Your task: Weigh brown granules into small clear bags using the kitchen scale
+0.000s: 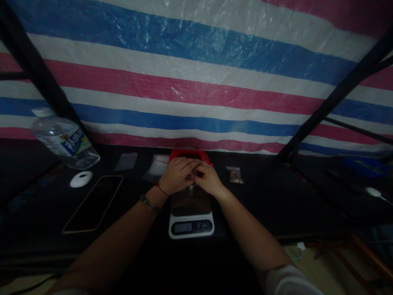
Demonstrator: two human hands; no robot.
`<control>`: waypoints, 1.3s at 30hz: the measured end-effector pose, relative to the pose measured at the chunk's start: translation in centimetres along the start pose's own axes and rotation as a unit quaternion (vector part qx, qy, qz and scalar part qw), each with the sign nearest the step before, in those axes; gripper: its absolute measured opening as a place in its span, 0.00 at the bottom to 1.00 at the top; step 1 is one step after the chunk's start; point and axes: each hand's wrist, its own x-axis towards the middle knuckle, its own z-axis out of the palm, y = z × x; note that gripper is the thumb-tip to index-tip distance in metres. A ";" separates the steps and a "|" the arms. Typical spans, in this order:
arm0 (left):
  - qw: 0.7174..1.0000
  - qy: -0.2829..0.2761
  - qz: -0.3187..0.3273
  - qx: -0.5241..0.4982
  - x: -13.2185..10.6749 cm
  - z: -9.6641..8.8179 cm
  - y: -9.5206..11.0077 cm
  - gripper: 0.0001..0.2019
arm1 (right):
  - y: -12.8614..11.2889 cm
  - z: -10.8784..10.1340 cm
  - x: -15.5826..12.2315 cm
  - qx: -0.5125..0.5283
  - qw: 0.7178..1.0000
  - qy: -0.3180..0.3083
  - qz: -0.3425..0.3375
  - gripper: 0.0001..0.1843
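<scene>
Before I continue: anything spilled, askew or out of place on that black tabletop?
Nothing clearly stands out. The clear plastic bottle with a pale cap leans in view, possibly from wide-angle distortion. No spill shows around the white digital scale or small clear bag of brown pieces, though the fingers hide some detail.

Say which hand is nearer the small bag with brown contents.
Right. The right hand is to the left of the small bag, not touching it; the left hand is farther left, beyond the right hand.
</scene>
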 end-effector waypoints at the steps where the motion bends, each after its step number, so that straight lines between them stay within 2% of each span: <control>1: 1.000 0.001 0.003 -0.004 0.0 0.0 -0.1 0.26 | -0.1 -0.1 0.0 -0.008 1.000 -0.003 0.000 0.10; 4: 1.000 0.007 0.005 -0.009 0.0 -0.1 -0.4 0.27 | -0.2 -0.4 0.0 -0.021 1.000 -0.012 0.001 0.12; 9: 0.999 0.034 -0.018 0.008 -0.2 -0.3 -1.5 0.25 | 0.1 -0.9 0.0 0.010 0.999 0.008 -0.042 0.14; 12: 0.998 0.052 -0.023 0.015 -0.4 -0.3 -1.8 0.27 | 0.3 -0.8 -0.1 0.014 0.999 0.013 -0.043 0.15; 16: 0.999 0.046 -0.017 -0.004 -0.4 -0.2 -1.5 0.30 | 0.2 -0.5 -0.1 0.008 0.999 0.000 -0.042 0.14; 20: 0.996 0.066 -0.043 -0.031 -0.4 -0.2 -1.5 0.26 | 0.6 -0.9 -0.1 0.073 0.996 0.013 -0.058 0.12; 23: 0.991 0.100 -0.077 -0.035 -0.6 -0.3 -2.0 0.26 | 1.1 -1.8 -0.2 0.118 0.991 -0.057 -0.018 0.23; 25: 0.989 0.109 -0.093 -0.031 -0.7 -0.3 -2.4 0.29 | 1.4 -2.2 -0.2 0.083 0.989 -0.125 -0.001 0.33; 27: 0.988 0.107 -0.104 -0.028 -0.9 -0.3 -2.7 0.32 | 1.6 -2.4 -0.2 0.031 0.984 -0.177 -0.005 0.36; 32: 0.988 0.096 -0.118 -0.038 -1.1 -0.2 -3.2 0.31 | 1.5 -2.4 -0.1 -0.012 0.973 -0.229 -0.025 0.31; 36: 0.984 0.090 -0.147 -0.039 -1.2 -0.3 -3.4 0.27 | 1.6 -2.2 -0.1 0.005 0.974 -0.226 -0.016 0.22; 39: 0.983 0.070 -0.161 -0.048 -1.1 -0.2 -3.3 0.24 | 2.0 -2.0 -0.3 0.079 0.977 -0.197 0.022 0.20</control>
